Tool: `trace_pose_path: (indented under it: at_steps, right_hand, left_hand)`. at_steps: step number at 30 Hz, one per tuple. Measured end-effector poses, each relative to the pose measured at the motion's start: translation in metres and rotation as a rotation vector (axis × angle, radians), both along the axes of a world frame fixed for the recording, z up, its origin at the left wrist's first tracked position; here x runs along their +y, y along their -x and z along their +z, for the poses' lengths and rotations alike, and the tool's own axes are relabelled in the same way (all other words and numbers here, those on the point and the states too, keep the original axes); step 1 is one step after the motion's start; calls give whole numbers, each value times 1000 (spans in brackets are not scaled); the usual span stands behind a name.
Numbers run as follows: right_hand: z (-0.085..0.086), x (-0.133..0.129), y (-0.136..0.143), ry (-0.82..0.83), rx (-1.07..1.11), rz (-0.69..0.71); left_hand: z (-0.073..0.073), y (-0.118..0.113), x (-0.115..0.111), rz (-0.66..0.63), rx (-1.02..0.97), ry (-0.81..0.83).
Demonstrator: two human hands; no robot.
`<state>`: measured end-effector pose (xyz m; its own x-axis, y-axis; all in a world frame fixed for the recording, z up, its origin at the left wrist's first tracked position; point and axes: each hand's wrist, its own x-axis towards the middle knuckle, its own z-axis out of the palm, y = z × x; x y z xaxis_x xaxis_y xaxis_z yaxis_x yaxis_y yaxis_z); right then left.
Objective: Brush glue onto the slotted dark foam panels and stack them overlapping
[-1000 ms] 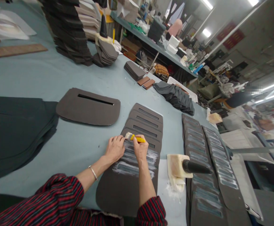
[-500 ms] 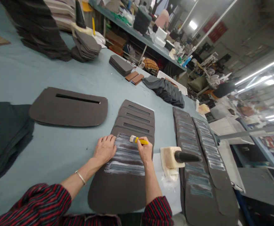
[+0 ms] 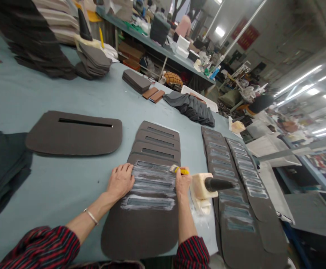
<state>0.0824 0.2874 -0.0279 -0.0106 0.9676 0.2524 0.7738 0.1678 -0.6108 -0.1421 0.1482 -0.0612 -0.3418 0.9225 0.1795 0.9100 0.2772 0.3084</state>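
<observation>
My right hand (image 3: 183,184) grips a small paintbrush (image 3: 183,171) by its yellow handle. The pale bristles touch the right end of a slot in the overlapping dark brown panels (image 3: 140,233) in front of me. Whitish wet streaks surround several of these slots, while the slots farther back look bare. On the left edge of the same panels rests my left hand (image 3: 120,181), fingers extended and flat, holding nothing. Just right of my right hand is a cream-coloured block-shaped container (image 3: 203,189) with a black cone (image 3: 219,184), standing on a smeared white sheet.
More streaked, slotted panels (image 3: 236,243) overlap in rows on the right. A slotted panel (image 3: 76,140) lies at the left, near dark green-grey fabric (image 3: 3,172). Farther back are a grey stack (image 3: 136,81), brown pieces (image 3: 153,94) and a dark ruffled pile (image 3: 191,106).
My right hand has drawn the brush rightward along the slot to its right end, leaving whitish streaks around it. My left hand stays on the panel edge. The view has shifted slightly.
</observation>
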Motion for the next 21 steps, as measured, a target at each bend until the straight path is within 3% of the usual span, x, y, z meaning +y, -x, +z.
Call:
trace_pose_path:
  at_steps: [2,6,12,14,18,21]
  right_hand:
    - [0,-1,3,39,9,35]
    - [7,-6,30,14,4,-38]
    - [4,-41,121,158,290,378]
    - [-3,-45,133,199,308,418]
    - [-11,-31,102,180,254,307]
    - [-4,-17,68,104,126,219]
  left_hand:
    - [2,0,0,6,-11,-5]
    - [2,1,-1,13,-42,-6]
    - [0,1,-1,22,-48,8]
    - [0,1,-1,21,-51,7]
    - [1,2,-2,21,-56,-7]
    - [2,2,-3,18,-58,-18]
